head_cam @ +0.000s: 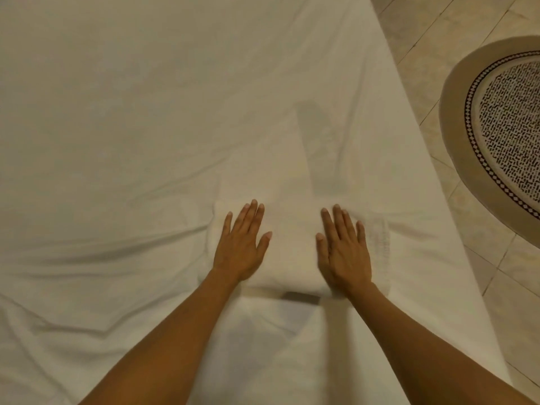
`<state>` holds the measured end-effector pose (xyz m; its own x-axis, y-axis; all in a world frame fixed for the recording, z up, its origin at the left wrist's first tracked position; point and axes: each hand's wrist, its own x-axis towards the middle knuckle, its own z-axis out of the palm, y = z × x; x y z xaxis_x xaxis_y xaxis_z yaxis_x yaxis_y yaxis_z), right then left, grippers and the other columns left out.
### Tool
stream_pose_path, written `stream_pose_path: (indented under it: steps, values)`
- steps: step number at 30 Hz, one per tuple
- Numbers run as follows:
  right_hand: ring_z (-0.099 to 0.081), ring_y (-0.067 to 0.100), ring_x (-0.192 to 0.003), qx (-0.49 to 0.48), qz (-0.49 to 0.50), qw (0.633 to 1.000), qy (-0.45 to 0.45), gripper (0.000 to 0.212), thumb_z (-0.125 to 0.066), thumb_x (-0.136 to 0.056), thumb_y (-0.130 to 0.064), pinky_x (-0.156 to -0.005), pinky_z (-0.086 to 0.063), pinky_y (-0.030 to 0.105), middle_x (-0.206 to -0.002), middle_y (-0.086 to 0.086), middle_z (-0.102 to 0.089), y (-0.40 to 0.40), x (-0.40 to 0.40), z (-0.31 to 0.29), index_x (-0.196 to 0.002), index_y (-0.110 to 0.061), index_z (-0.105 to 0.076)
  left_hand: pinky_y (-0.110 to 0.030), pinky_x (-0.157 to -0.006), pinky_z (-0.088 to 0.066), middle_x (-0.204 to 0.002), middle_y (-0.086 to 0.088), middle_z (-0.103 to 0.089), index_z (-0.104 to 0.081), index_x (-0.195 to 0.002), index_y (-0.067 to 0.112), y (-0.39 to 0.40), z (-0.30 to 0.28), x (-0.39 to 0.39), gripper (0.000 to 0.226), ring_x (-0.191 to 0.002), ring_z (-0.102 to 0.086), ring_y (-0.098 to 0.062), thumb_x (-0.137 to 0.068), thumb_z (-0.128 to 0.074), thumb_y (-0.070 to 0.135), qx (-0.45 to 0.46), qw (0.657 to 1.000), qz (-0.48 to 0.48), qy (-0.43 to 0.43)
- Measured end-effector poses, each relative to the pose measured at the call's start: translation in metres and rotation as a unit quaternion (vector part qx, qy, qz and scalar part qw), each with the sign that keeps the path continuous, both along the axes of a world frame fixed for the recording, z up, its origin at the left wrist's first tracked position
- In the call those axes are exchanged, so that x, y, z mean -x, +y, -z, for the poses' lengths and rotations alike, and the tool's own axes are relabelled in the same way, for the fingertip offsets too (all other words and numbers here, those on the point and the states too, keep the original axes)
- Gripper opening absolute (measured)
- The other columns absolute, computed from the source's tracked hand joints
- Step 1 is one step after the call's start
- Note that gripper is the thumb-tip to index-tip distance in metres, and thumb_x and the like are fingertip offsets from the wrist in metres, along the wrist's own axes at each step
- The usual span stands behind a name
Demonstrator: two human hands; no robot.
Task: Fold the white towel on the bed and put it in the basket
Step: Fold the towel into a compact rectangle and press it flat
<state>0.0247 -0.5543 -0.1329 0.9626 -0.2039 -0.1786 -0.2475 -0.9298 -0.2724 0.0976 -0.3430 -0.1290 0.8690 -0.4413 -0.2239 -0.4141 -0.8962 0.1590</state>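
Note:
The white towel [292,252] lies folded into a thick rectangle on the bed [117,112], near the bed's right side. My left hand [241,244] rests flat on its left part, fingers spread. Flat on its right part is my right hand [343,249], fingers apart too. Neither hand grips anything. A ribbed band of the towel shows at its right edge. No basket is in view.
The bed's sheet is white and creased, reaching to the left and far edges of the frame. Beige floor tiles [438,30] run along the bed's right side. A round patterned rug [502,135] lies on the floor at the right.

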Motion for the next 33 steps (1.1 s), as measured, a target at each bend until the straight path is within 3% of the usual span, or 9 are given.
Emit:
stream_pose_path:
  steps: [8,16,20,23,26,28,30,33]
  values:
    - [0.0,0.013,-0.145,0.018,0.011,1.0,-0.001,0.056,-0.018,-0.097,-0.04,-0.117,0.006,0.037,-0.158,0.0,-0.008,0.0,-0.008,0.024,-0.149,-0.026,-0.008,-0.038,-0.117,-0.005,-0.157,-0.002,-0.023,-0.022,-0.15,0.014,-0.004,0.025,-0.006,0.062,-0.145,-0.022,-0.015,-0.096,-0.019,0.045,0.021,0.999,-0.019,-0.03]
    - [0.001,0.014,-0.145,0.015,0.007,1.0,-0.008,0.055,-0.018,-0.098,-0.039,-0.117,0.008,0.037,-0.158,0.0,-0.005,0.003,-0.002,0.013,-0.15,-0.024,-0.006,-0.039,-0.116,-0.004,-0.156,-0.005,-0.025,-0.023,-0.149,0.011,-0.004,0.017,-0.001,0.063,-0.144,-0.024,-0.018,-0.096,-0.019,0.044,0.01,0.999,-0.014,-0.032]
    - [-0.008,0.017,-0.144,-0.003,-0.001,1.0,-0.03,0.056,-0.016,-0.097,-0.037,-0.117,-0.001,0.039,-0.157,0.005,-0.012,0.012,0.033,0.005,-0.149,-0.017,-0.014,-0.037,-0.116,0.0,-0.156,-0.009,-0.025,-0.024,-0.147,0.006,0.002,0.005,0.023,0.062,-0.144,-0.018,-0.017,-0.098,-0.017,0.043,0.014,0.999,-0.004,-0.048]
    - [-0.003,0.018,-0.145,0.005,-0.039,0.999,0.001,0.06,-0.018,-0.096,-0.043,-0.118,-0.001,0.037,-0.158,0.007,-0.008,0.017,0.079,0.008,-0.15,-0.017,-0.011,-0.037,-0.117,-0.002,-0.157,-0.009,-0.02,-0.02,-0.148,0.007,0.021,0.006,0.052,0.067,-0.146,-0.008,-0.017,-0.098,-0.009,0.05,0.016,0.998,0.039,-0.049]
    - [-0.002,0.021,-0.146,0.03,-0.058,0.998,0.02,0.072,-0.028,-0.093,-0.053,-0.118,0.0,0.038,-0.158,0.009,-0.006,0.012,0.101,0.013,-0.15,-0.015,-0.008,-0.04,-0.117,-0.004,-0.158,-0.01,-0.013,-0.011,-0.15,0.009,0.04,0.014,0.075,0.076,-0.147,0.0,-0.019,-0.093,-0.031,0.055,0.006,0.994,0.088,-0.068]
    - [-0.003,0.023,-0.145,0.044,-0.088,0.995,0.019,0.081,-0.038,-0.089,-0.057,-0.118,-0.002,0.04,-0.157,0.011,-0.006,0.008,0.1,0.014,-0.15,-0.013,-0.007,-0.043,-0.116,-0.007,-0.156,-0.014,-0.013,-0.003,-0.151,0.009,0.045,0.017,0.083,0.088,-0.146,-0.01,-0.026,-0.086,-0.054,0.038,-0.013,0.99,0.109,-0.086]
    - [-0.006,0.025,-0.145,0.053,-0.105,0.993,0.016,0.09,-0.056,-0.083,-0.05,-0.117,-0.005,0.042,-0.157,0.012,-0.008,0.004,0.093,0.013,-0.149,-0.012,-0.008,-0.046,-0.116,-0.01,-0.155,-0.017,-0.014,0.0,-0.15,0.007,0.043,0.017,0.083,0.101,-0.144,-0.016,-0.029,-0.073,-0.064,0.009,-0.043,0.989,0.098,-0.106]
    - [-0.015,0.028,-0.142,0.07,-0.086,0.994,0.005,0.097,-0.072,-0.077,-0.033,-0.115,-0.008,0.043,-0.155,0.014,-0.018,0.003,0.079,0.015,-0.149,-0.012,-0.011,-0.049,-0.115,-0.023,-0.153,-0.019,-0.025,-0.012,-0.149,0.005,0.031,0.015,0.071,0.101,-0.141,-0.027,-0.033,-0.066,-0.07,0.002,-0.073,0.985,0.071,-0.138]
